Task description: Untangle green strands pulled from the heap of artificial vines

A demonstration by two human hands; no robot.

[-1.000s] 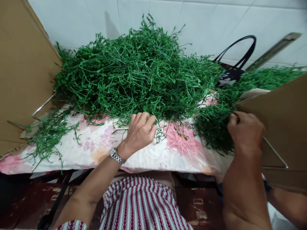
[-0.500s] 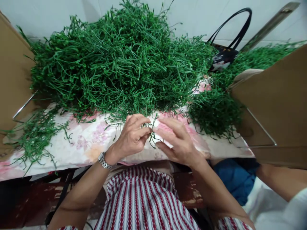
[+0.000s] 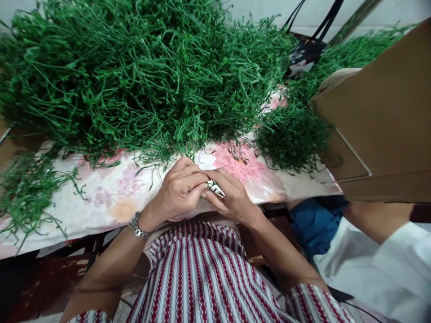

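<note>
My left hand [image 3: 182, 188], with a metal watch [image 3: 137, 225] at its wrist, is closed, thumb and forefinger pinched on a thin green sprig [image 3: 211, 183]. Against its fingertips, my right hand [image 3: 232, 195] is closed too, its fingers curled over the same sprig. Most of the sprig is hidden by the fingers; short dark stem pieces show in the gap between the hands. Both hands are over the front edge of a table with a floral cloth [image 3: 129, 184]. Just beyond them rises a large heap of green sprigs [image 3: 144, 85], thin-stemmed with small bud-like tips.
Smaller piles of sprigs lie at left [image 3: 28, 193] and right [image 3: 292, 139]. A cardboard box [image 3: 380, 121] stands at right, a dark floral handbag [image 3: 305, 54] behind. Another person's arm [image 3: 380, 220] and blue clothing [image 3: 313, 224] are at the right below the table.
My right hand's fingers, spread apart before, have closed in to meet my left fingertips around the sprig. The view has tilted down and turned slightly right.
</note>
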